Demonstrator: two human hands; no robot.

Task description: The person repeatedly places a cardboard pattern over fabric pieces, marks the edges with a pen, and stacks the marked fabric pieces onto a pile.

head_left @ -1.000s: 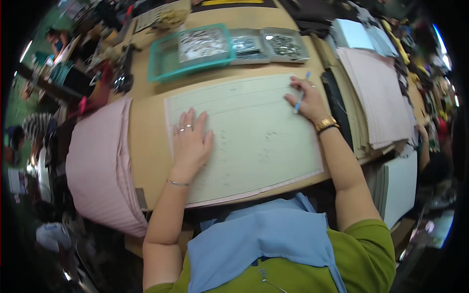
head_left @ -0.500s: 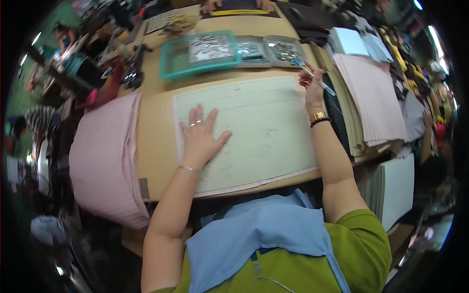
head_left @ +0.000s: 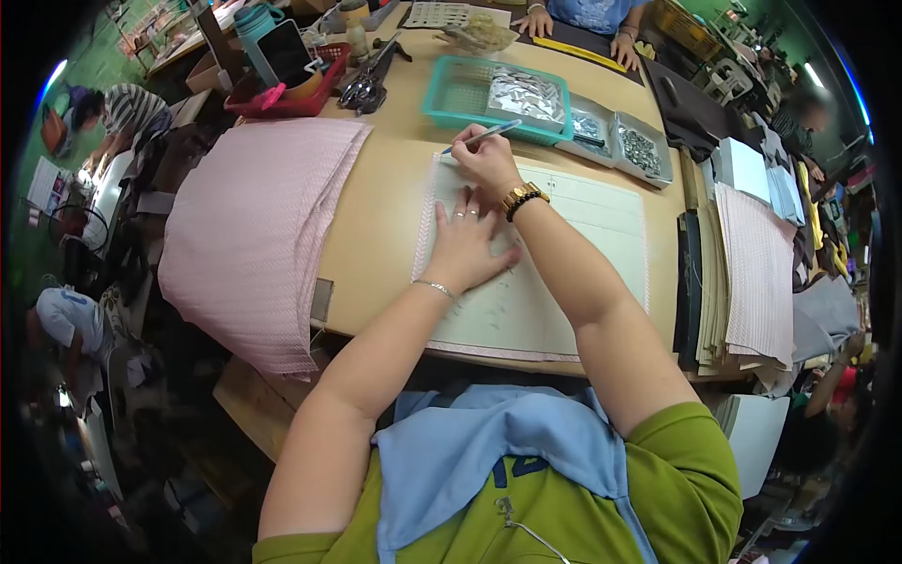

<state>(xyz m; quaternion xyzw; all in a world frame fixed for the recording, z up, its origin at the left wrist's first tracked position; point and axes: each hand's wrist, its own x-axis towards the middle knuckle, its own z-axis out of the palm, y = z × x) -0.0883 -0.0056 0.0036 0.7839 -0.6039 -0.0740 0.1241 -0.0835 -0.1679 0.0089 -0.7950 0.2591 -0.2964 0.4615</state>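
Observation:
A pale green sheet (head_left: 583, 273) lies flat on the table, with pink patterned material showing along its edges. My left hand (head_left: 467, 246) rests on the sheet's left part, fingers spread, a ring on one finger. Just above it, my right hand (head_left: 489, 162) grips a pen (head_left: 495, 131) near the sheet's top left corner. The pen's tip points down at the corner of the sheet. A gold watch and a dark bracelet circle my right wrist. Small dark marks show on the sheet beside my left hand.
Beyond the sheet stand a teal basket (head_left: 458, 92) with small packets and a tray of metal pieces (head_left: 641, 150). Folded pink fabric (head_left: 254, 226) hangs over the left edge; more fabric (head_left: 752, 273) is stacked at right. Across the table, a person's hands (head_left: 625, 49) rest on dark material.
My right hand has brought the pen from the sheet's top right corner to its top left corner. My left hand stays flat on the sheet. The camera view has turned.

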